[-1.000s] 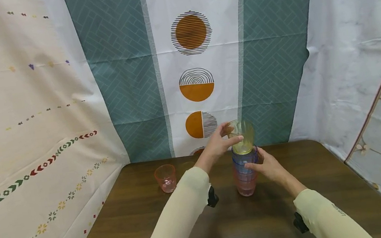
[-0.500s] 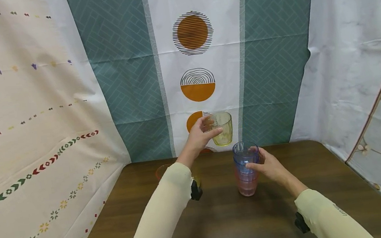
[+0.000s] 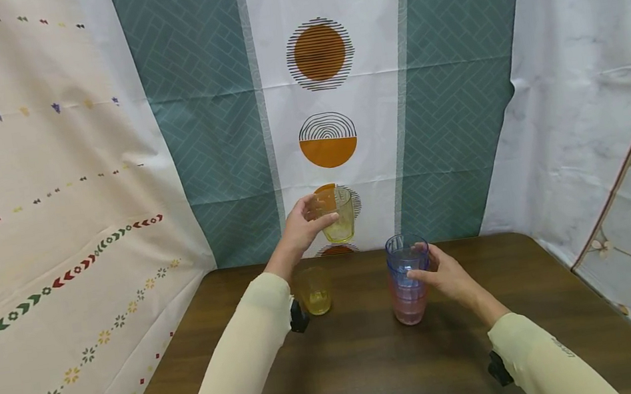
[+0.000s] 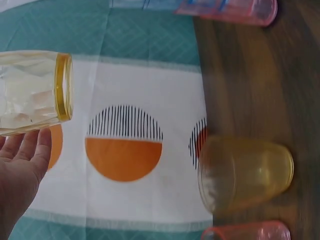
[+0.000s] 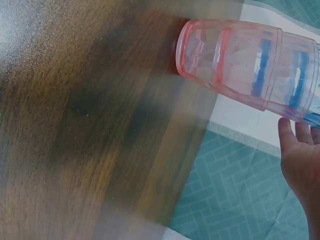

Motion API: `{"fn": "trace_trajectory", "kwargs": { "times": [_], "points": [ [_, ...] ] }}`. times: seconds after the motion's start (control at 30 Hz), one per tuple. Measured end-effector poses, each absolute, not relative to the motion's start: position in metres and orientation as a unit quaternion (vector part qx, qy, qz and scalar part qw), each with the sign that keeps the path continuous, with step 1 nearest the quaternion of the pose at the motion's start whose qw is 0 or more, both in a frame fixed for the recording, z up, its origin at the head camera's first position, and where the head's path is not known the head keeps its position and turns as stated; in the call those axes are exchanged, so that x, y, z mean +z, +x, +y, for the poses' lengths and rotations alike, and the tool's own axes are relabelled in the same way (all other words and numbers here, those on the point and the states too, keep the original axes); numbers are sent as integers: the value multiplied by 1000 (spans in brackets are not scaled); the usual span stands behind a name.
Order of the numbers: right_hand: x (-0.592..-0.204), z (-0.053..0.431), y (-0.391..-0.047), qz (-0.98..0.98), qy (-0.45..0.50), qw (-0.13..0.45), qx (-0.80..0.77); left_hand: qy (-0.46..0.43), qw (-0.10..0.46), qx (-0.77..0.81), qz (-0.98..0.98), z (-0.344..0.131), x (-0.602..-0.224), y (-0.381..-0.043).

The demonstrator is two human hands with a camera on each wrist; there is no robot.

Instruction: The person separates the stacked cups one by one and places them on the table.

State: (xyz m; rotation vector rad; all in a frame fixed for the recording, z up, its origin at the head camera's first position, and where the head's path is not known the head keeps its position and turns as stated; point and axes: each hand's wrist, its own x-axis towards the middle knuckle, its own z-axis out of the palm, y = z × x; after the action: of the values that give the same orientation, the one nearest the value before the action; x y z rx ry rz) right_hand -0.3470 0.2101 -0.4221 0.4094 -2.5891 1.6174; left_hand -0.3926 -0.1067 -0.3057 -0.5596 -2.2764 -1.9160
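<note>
My left hand (image 3: 299,227) grips a clear yellow cup (image 3: 342,217) upright in the air, thumb on the near side. In the left wrist view that yellow cup (image 4: 30,92) shows its thick base, with fingertips along its side. My right hand (image 3: 446,274) holds a stack of nested cups on the table, fingers around its upper part. Blue cups (image 3: 405,250) top the stack and pink cups (image 3: 409,310) form its bottom. The right wrist view shows the pink base (image 5: 192,50) on the wood, with fingertips at the stack's upper side.
Another yellow cup (image 3: 317,296) stands upright on the brown wooden table (image 3: 389,375), left of the stack. Beside it a pink cup (image 4: 255,232) shows at the lower edge of the left wrist view; my left arm hides it in the head view. Patterned curtains (image 3: 460,102) hang behind the table.
My left hand has lifted the yellow cup up off the top of the stack and carried it left, over the other yellow cup. The right hand stays on the stack.
</note>
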Motion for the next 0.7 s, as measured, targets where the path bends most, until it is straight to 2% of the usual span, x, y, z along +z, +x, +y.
{"fn": "trace_trajectory", "kwargs": {
  "times": [0.7],
  "points": [
    [-423, 209, -347, -840, 141, 39, 522, -120, 113, -596, -786, -211, -306, -396]
  ]
}}
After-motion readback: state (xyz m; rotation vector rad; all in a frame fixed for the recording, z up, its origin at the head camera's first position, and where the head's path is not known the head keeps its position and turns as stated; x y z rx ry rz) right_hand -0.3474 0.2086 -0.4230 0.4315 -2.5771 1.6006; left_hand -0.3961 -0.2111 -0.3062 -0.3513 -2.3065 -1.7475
